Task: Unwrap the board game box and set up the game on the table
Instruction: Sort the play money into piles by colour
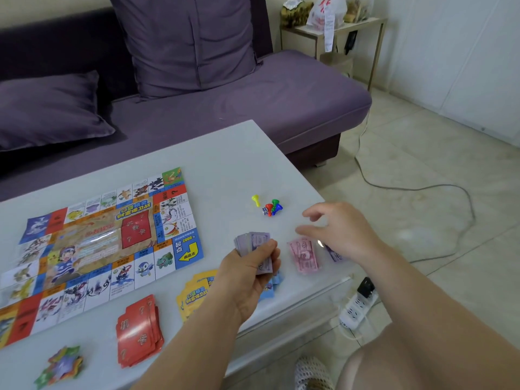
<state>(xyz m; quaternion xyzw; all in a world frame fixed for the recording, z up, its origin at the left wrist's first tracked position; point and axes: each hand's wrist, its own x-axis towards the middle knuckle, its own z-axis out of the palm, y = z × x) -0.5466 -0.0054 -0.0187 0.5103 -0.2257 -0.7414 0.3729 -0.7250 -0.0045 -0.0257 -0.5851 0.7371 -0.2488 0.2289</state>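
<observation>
Board & cards are lying out; you're mid-sort: left hand gripping purple notes, right hand hovering relaxed, empty.

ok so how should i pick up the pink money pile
Pinch the pink notes across their long edges, coming down from above with the right hand, open right by them; the left hand holds purple notes. The pile lies flat and loose on the table, so probably slip a thumb under one edge.
</observation>
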